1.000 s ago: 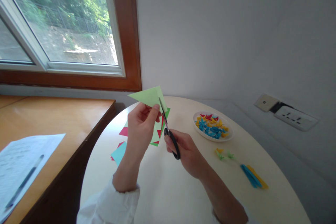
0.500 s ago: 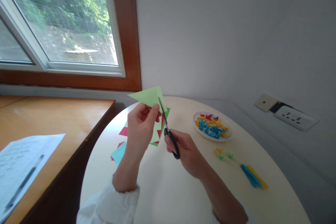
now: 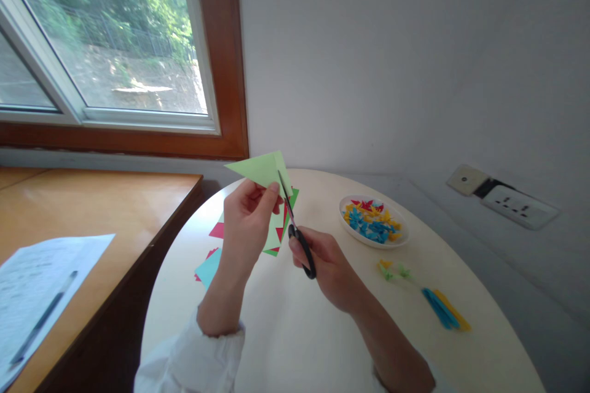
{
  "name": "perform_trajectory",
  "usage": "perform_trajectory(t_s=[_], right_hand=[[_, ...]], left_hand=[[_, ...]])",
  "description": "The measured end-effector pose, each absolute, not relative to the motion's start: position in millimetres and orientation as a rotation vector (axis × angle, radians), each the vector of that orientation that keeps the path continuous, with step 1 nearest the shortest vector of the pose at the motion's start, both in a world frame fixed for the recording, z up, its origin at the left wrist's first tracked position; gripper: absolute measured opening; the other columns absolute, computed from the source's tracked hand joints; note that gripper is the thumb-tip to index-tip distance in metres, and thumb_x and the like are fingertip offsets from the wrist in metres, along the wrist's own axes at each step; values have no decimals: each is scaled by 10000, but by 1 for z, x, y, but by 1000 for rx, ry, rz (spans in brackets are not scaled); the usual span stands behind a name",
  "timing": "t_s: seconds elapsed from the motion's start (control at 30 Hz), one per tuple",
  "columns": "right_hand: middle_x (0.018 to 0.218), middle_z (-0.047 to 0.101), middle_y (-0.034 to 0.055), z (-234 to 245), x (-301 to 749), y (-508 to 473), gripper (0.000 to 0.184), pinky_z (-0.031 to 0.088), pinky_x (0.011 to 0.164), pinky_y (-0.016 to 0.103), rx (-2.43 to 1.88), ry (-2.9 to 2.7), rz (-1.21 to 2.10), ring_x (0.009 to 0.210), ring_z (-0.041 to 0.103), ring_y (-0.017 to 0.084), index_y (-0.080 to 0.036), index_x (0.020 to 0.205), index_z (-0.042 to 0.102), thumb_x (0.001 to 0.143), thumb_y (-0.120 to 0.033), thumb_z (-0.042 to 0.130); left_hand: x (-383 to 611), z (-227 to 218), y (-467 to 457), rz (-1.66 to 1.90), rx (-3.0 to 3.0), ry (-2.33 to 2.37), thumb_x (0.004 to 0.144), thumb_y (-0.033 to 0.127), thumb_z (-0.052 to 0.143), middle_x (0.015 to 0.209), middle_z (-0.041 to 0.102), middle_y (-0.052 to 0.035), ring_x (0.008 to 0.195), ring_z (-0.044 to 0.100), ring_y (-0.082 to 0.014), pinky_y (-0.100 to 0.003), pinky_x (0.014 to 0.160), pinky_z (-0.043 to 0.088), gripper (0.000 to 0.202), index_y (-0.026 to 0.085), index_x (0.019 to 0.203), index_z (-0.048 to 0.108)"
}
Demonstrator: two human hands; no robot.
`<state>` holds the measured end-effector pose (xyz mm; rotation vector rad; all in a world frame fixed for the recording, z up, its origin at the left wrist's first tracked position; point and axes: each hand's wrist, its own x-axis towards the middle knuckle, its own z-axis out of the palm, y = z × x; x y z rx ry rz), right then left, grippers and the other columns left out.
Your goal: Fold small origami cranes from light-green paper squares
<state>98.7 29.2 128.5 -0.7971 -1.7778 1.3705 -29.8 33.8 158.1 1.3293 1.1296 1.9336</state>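
Observation:
My left hand (image 3: 246,221) pinches a folded light green paper (image 3: 263,171), holding it up above the round cream table (image 3: 286,331). My right hand (image 3: 325,264) grips black-handled scissors (image 3: 297,236); their blades point up into the green paper's right edge. Under both hands lie red, green and blue paper sheets (image 3: 216,258) flat on the table.
A white dish (image 3: 373,222) of small coloured folded pieces stands to the right. Nearer lie two tiny folded pieces (image 3: 391,270) and blue and yellow strips (image 3: 445,310). On the wooden desk at left rests a printed sheet (image 3: 37,282) with a pen (image 3: 43,318). Wall sockets (image 3: 520,206) sit at right.

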Motion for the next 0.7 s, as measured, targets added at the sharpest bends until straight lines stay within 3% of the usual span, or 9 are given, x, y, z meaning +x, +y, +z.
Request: perform_trajectory(t_s=[0.7], right_hand=[[553, 301, -58, 129, 98, 30, 478, 218, 479, 254, -807, -1750, 1398, 527, 265, 92, -212, 584, 345, 782, -614, 510]], left_hand=[[-29, 159, 34, 1934, 1326, 1123, 767, 224, 587, 494, 517, 40, 477, 488, -83, -217, 491, 405, 211, 178, 572, 518]])
